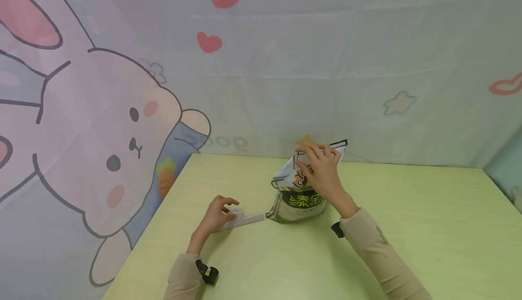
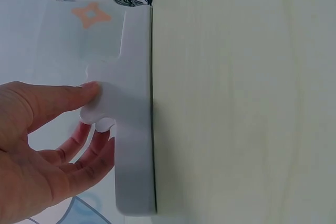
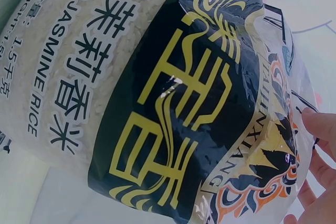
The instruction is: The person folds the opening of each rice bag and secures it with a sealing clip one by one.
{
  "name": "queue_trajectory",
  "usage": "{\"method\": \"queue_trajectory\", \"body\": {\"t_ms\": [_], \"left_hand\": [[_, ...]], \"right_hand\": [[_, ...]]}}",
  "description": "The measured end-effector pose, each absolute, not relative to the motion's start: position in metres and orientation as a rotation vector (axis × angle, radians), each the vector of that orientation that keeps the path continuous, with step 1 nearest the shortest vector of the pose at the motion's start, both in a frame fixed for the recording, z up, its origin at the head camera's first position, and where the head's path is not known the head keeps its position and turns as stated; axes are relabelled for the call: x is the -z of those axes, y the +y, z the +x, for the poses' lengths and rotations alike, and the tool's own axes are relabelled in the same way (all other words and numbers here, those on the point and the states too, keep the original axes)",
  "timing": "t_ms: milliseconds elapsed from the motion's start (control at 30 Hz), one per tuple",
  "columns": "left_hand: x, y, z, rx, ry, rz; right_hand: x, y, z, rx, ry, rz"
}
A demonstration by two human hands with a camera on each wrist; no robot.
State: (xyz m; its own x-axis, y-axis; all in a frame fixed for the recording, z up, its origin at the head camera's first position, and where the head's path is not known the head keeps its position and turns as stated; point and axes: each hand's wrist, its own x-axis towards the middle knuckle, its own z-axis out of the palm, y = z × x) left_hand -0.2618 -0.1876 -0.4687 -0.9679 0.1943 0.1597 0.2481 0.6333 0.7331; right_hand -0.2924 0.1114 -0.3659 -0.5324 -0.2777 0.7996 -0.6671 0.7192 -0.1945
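Observation:
A clear printed bag of jasmine rice (image 1: pixel 299 202) stands on the table, its loose white top leaning to the right. My right hand (image 1: pixel 325 175) grips that top from the near side, thumb on the left and fingers over it. In the right wrist view, the dark label with yellow characters fills the middle of the rice bag (image 3: pixel 173 103). Left of the bag, my left hand (image 1: pixel 216 216) pinches the scalloped grip of a flat white scraper-like tool (image 1: pixel 248 219). Its long straight edge (image 2: pixel 134 156) lies along the tabletop, one end close to the bag's lower corner.
The pale yellow-green table (image 1: pixel 408 218) extends to both sides and toward me. Behind it hangs a cloth backdrop (image 1: pixel 285 64) printed with a rabbit, hearts and stars. Dark wrist cameras (image 1: pixel 210 274) are strapped at both beige sleeves.

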Motion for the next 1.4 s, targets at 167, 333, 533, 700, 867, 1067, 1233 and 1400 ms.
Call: {"method": "queue_trajectory", "body": {"t_ms": [167,333,533,700,867,1067,1233,1400], "left_hand": [[0.4670,-0.1858,-0.2621,1.214,-2.802,-0.466],[0.4652,-0.1845,-0.2613,1.172,-2.839,-0.499],[0.4636,-0.1822,-0.2619,1.139,-2.893,-0.462],[0.4627,-0.1822,-0.2628,1.131,-2.950,-0.449],[0.4651,-0.1839,-0.2632,1.201,-2.974,-0.404],[0.4673,-0.1863,-0.2641,1.222,-2.957,-0.384],[0.4643,-0.1862,-0.2623,1.248,-2.912,-0.352],[0.4586,-0.1834,-0.2598,1.264,-2.860,-0.299]], "right_hand": [[0.3659,0.1116,-0.2926,-0.628,-2.128,0.713],[0.3655,0.1111,-0.2923,-0.628,-2.122,0.716],[0.3658,0.1116,-0.2924,-0.623,-2.121,0.714],[0.3660,0.1116,-0.2931,-0.624,-2.122,0.712],[0.3662,0.1112,-0.2940,-0.622,-2.124,0.713],[0.3663,0.1107,-0.2950,-0.622,-2.127,0.722],[0.3666,0.1106,-0.2952,-0.627,-2.128,0.724],[0.3668,0.1113,-0.2941,-0.631,-2.139,0.720]]}}
